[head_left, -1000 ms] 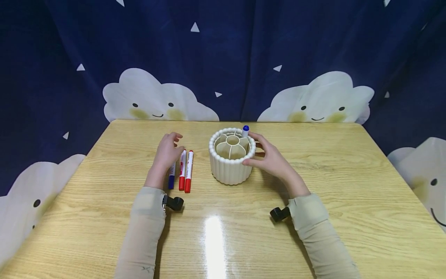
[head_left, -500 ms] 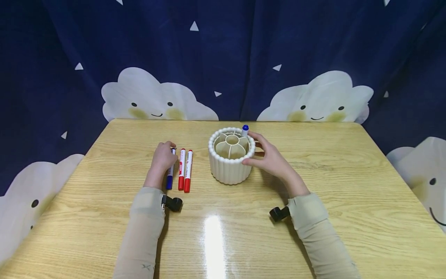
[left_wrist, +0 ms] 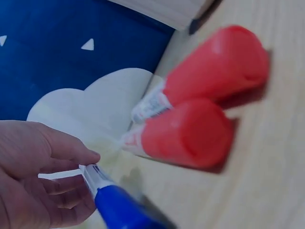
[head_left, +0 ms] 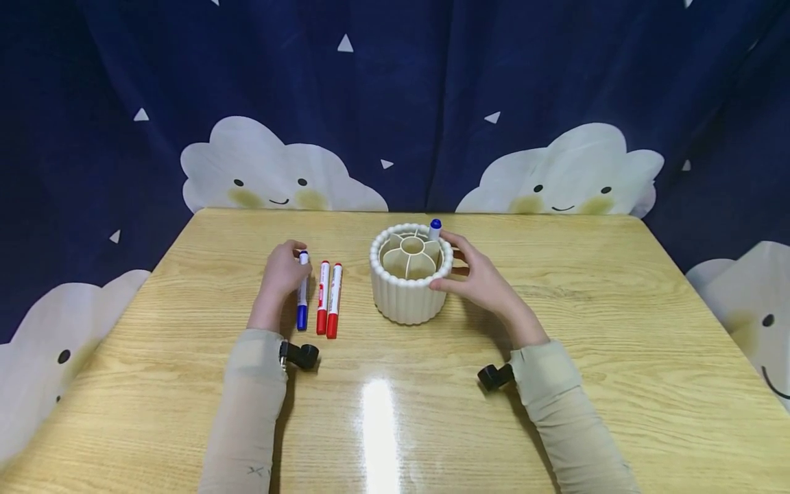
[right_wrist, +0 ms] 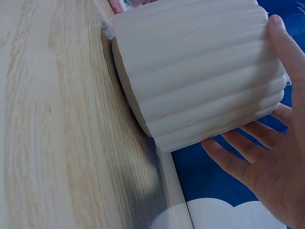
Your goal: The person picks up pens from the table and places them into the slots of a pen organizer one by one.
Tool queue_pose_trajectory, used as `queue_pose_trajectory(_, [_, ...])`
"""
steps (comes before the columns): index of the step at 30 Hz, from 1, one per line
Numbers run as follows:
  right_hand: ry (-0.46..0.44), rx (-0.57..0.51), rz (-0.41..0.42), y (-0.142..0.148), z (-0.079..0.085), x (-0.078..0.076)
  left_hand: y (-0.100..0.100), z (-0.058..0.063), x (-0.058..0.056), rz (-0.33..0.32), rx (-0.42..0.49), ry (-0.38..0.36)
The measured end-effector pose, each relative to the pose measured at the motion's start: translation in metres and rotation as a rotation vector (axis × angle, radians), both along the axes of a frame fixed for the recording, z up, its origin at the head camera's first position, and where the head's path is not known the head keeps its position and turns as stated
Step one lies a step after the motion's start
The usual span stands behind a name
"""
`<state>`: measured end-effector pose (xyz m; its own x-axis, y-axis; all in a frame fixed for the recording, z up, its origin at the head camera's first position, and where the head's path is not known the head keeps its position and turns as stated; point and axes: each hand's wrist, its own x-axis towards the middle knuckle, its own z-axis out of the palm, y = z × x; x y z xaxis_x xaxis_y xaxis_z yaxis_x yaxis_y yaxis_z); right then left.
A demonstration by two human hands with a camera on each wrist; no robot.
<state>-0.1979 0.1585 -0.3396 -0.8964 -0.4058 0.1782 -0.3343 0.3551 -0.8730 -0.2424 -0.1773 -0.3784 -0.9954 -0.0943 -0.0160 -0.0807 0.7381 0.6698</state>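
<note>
My left hand [head_left: 286,271] pinches a blue-capped white marker [head_left: 302,317]; in the left wrist view the thumb lies on its white barrel with the fingers curled behind, and the blue cap [left_wrist: 121,210] points toward the camera. To its right, two red-capped markers [head_left: 322,295] lie side by side on the table. A cream ribbed pen holder [head_left: 407,302] with divided compartments stands mid-table. My right hand [head_left: 478,278] grips its right side, thumb at the front rim and fingers round the back. Another blue-topped marker [head_left: 435,232] stands upright in the holder's back right compartment.
The wooden table [head_left: 382,357] reaches back to a dark blue curtain [head_left: 395,103] printed with white clouds and triangles. A black wrist camera [head_left: 302,355] sticks out from the left sleeve, another black camera [head_left: 494,377] from the right.
My left hand has come down from above the markers onto the blue one, then drawn slightly left and away with it, its far end now lifted. The right hand stays on the holder.
</note>
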Motion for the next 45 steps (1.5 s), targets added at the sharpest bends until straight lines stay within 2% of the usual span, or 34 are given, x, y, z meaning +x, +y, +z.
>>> queue_pose_trajectory(7, [-0.007, 0.013, 0.001, 0.0, 0.0, 0.0, 0.008, 0.021, 0.005, 0.026, 0.09, 0.151])
queue_pose_trajectory(13, [-0.008, -0.015, 0.006, 0.0, 0.0, 0.001, 0.019, 0.043, 0.009, 0.015, 0.139, 0.299])
queue_pose_trajectory(22, [-0.004, -0.011, 0.007, 0.001, 0.001, 0.001, 0.042, 0.074, 0.007, 0.0, 0.216, 0.503])
queue_pose_trajectory(27, [-0.009, -0.014, 0.013, 0.001, -0.001, 0.0, 0.056, 0.089, 0.007, -0.034, 0.271, 0.622])
queue_pose_trajectory(32, [-0.014, -0.017, 0.013, 0.001, -0.001, 0.0, 0.068, 0.094, 0.007, -0.085, 0.34, 0.783])
queue_pose_trajectory(39, [-0.016, -0.01, 0.009, 0.001, 0.0, 0.0, 0.082, 0.101, 0.007, -0.135, 0.431, 0.956])
queue_pose_trajectory(43, [-0.016, -0.011, 0.009, 0.001, 0.0, 0.0, 0.093, 0.107, 0.006, -0.192, 0.474, 1.043])
queue_pose_trajectory(45, [-0.018, -0.013, 0.008, 0.0, 0.0, 0.0, 0.099, 0.108, 0.005, -0.21, 0.478, 1.06])
